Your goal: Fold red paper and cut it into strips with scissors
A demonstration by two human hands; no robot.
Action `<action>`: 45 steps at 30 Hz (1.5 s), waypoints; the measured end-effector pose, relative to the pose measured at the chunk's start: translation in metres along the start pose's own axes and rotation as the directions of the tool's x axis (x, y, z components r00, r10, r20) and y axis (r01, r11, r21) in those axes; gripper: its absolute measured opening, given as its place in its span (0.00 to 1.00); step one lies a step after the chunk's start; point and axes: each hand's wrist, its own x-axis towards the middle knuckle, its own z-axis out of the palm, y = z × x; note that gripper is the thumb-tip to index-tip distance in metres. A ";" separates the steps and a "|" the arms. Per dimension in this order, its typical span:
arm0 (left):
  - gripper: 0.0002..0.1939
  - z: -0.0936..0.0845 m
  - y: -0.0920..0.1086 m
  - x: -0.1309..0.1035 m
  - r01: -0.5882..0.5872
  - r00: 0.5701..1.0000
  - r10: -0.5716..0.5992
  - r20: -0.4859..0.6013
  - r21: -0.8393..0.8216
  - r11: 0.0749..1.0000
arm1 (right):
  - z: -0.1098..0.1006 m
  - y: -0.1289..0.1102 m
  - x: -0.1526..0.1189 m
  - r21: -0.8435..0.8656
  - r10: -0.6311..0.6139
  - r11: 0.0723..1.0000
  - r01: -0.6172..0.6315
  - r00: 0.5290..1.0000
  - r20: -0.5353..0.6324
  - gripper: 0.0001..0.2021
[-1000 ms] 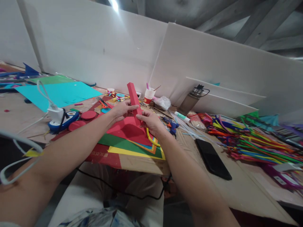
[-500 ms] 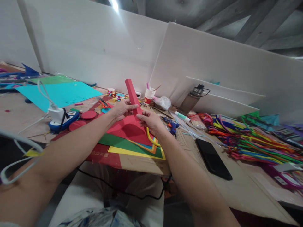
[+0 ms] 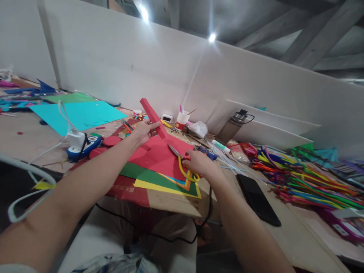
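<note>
My left hand (image 3: 146,131) grips a long red folded paper strip (image 3: 152,115), box-like in section, tilted above the table. Scissors with yellow handles (image 3: 189,176) lie over the red paper sheets (image 3: 167,157), their blades pointing away to the left. At their handle, my right hand (image 3: 199,162) has its fingers curled in; part of the handle is hidden beneath it. Just behind the right hand is a blue glue gun (image 3: 211,155), partly covered. Green, yellow, orange and blue sheets stick out under the red paper.
A black phone (image 3: 257,199) lies on the right, near many coloured pipe cleaners (image 3: 307,178). Farther back stand a bottle (image 3: 231,127), a glue stick (image 3: 221,146) and paper cups (image 3: 182,120). A blue power strip (image 3: 83,148) with white cables sits left, near turquoise sheets (image 3: 82,115).
My right hand has let go of the red strip and moved right and down to the scissors. The left hand keeps the strip, now tilted further left. The view has shifted slightly.
</note>
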 end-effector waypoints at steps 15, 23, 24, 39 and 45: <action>0.12 0.002 0.005 -0.002 -0.003 1.000 0.004 0.019 -0.069 0.998 | 0.019 -0.001 0.001 0.342 -0.033 0.929 0.142 0.951 -0.307 0.15; 0.13 0.003 0.008 -0.008 -0.016 0.995 0.023 0.099 -0.069 0.997 | 0.015 -0.006 -0.005 0.691 -0.161 0.572 0.442 0.886 -0.434 0.15; 0.13 0.004 0.008 -0.007 -0.010 0.996 0.017 0.092 -0.081 0.997 | 0.014 -0.006 -0.006 0.726 -0.138 0.549 0.414 0.901 -0.410 0.16; 0.14 0.014 0.008 -0.013 0.022 0.993 -0.008 0.115 -0.115 0.993 | -0.010 -0.020 -0.032 0.815 -0.160 0.555 0.164 0.983 -0.089 0.18; 0.12 0.019 0.014 -0.016 -0.016 0.999 0.023 0.043 -0.156 0.988 | -0.010 -0.019 -0.032 0.820 -0.166 0.553 0.147 0.984 -0.064 0.17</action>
